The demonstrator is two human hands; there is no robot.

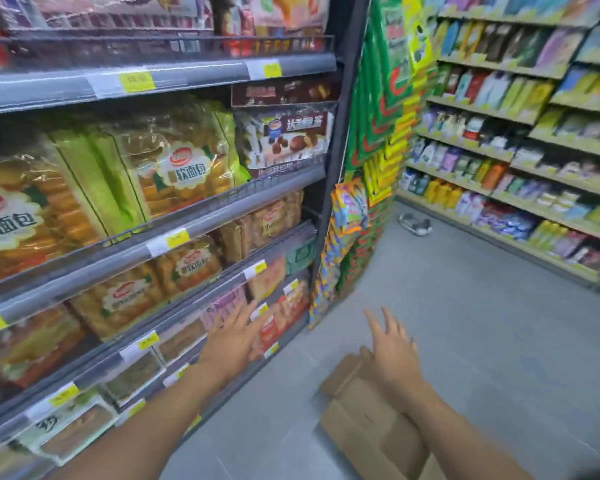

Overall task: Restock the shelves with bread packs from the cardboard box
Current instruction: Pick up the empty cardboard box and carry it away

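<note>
Where the grey floor [465, 323] meets the shelves [222, 209], a cardboard box [361, 420] sits low in the centre, flaps up; what is in it cannot be seen. Bread packs [184, 168], clear bags with green side panels, stand in rows on the upper and middle shelves to the left, behind wire rails. The left hand [234, 336] is spread flat, fingers straight, holding nothing, in front of packs on a lower shelf; whether it touches them is unclear. The right hand [392, 355] hovers over the box's far edge, fingers splayed and empty, its forearm crossing above the box. Yellow price tags [136, 81] line the shelf edges. Green and yellow packets [378, 133] hang at the shelf end. Across the aisle, bottles [516, 150] fill more shelving.
</note>
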